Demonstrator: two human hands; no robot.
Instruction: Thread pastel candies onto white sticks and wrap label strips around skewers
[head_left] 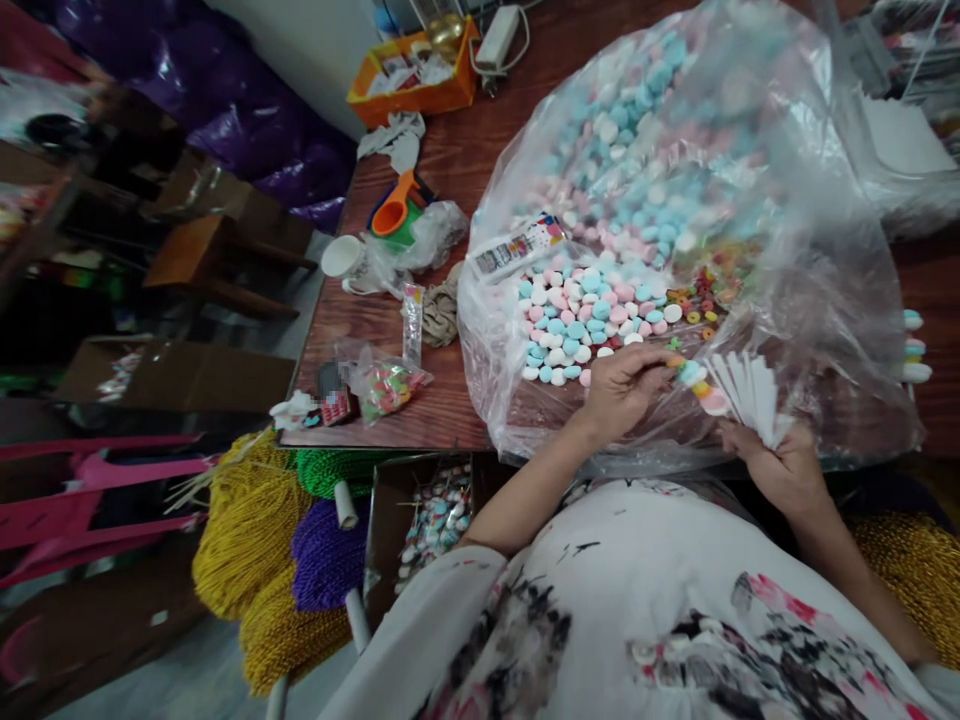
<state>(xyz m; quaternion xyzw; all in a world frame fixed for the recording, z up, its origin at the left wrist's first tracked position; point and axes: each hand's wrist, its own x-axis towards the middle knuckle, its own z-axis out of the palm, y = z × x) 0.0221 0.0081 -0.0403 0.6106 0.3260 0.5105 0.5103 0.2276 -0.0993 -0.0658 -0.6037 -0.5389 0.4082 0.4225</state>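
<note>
My left hand (pixel 626 385) reaches to the front of a spread clear plastic bag, with its thumb and fingers pinched at the upper end of a short row of coloured candies (pixel 697 382). Blue, orange and pink pieces make up that row; how they are joined is too small to tell. My right hand (pixel 780 465) is closed around a fanned bundle of thin white strips (pixel 746 395), and the row's lower end lies close to its fingers. Just beyond my left hand are loose pink, white and blue round candies (pixel 577 320). Small red and orange ring candies (pixel 705 295) lie beside them.
The big clear plastic bag (pixel 495 200) full of candies covers much of the wooden table (pixel 322 330). At left are an orange scoop (pixel 394 210), a white cup (pixel 343 257) and a small candy bag (pixel 386 385). A candy-filled box (pixel 439 515) stands below the edge.
</note>
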